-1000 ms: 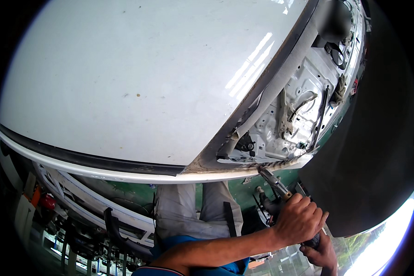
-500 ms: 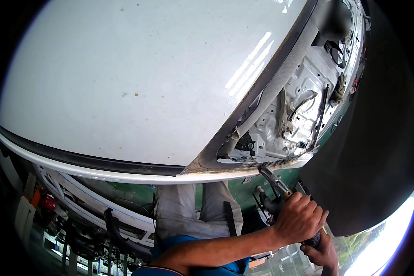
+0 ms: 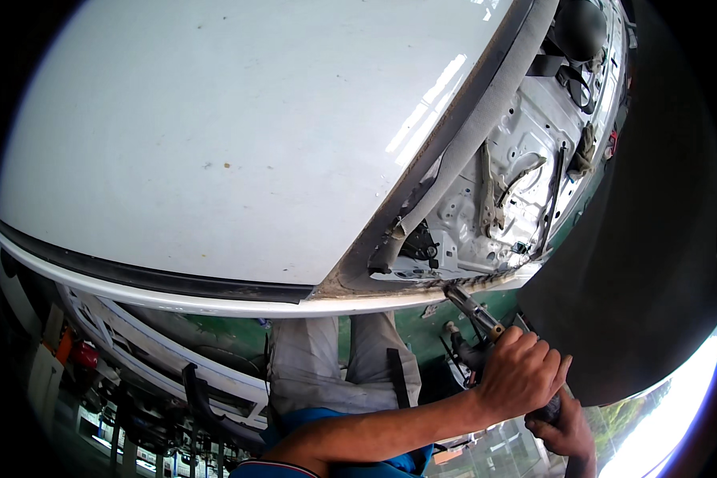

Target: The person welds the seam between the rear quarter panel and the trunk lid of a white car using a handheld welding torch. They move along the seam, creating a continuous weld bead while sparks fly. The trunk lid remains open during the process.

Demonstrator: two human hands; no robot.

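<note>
My left hand (image 3: 522,370) is wrapped round the body of a hand-held tool with a silver metal nose (image 3: 476,312) and a black rear grip (image 3: 546,410). Behind it, my right hand (image 3: 564,426) closes on that rear grip, close to the dark panel. The nose points up and left, its tip at the rusty, ragged edge (image 3: 486,281) of a white car's windscreen opening. What the tip does there is too small to make out. My left forearm crosses the lower part of the view from the left.
The white roof (image 3: 215,159) fills the upper left, with a black strip (image 3: 151,275) along its near side. Bare metal panels (image 3: 526,167) show through the opening. A large dark panel (image 3: 629,279) rises at right. White framework (image 3: 183,342) and a green floor (image 3: 422,323) lie below.
The car has shifted slightly left in the view. Both hands keep their hold, and the tool's tip stays at the edge. My right hand sits a little further right.
</note>
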